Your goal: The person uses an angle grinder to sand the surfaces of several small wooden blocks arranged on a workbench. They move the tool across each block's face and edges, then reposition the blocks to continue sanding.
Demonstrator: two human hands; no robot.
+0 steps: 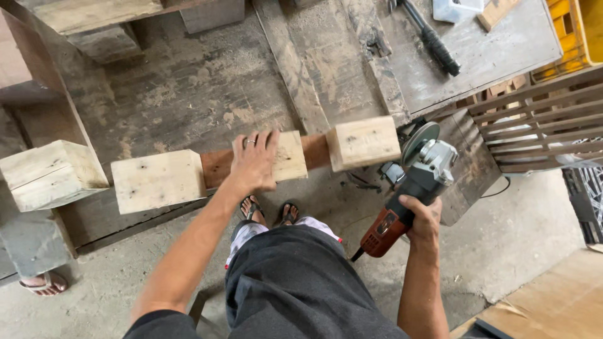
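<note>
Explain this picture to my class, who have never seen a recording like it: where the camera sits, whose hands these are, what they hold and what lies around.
The single picture comes from a camera worn on a person's head, looking down past their legs and sandalled feet. No machine works here, only two bare hands. The left hand lies flat on a pale wooden block, one of several blocks fixed along a reddish plank. The right hand grips the red body of an angle grinder, whose disc sits beside the end block. Behind is a worn workbench with a black-handled tool, and a yellow crate at the corner. Another person's foot shows at lower left.
</note>
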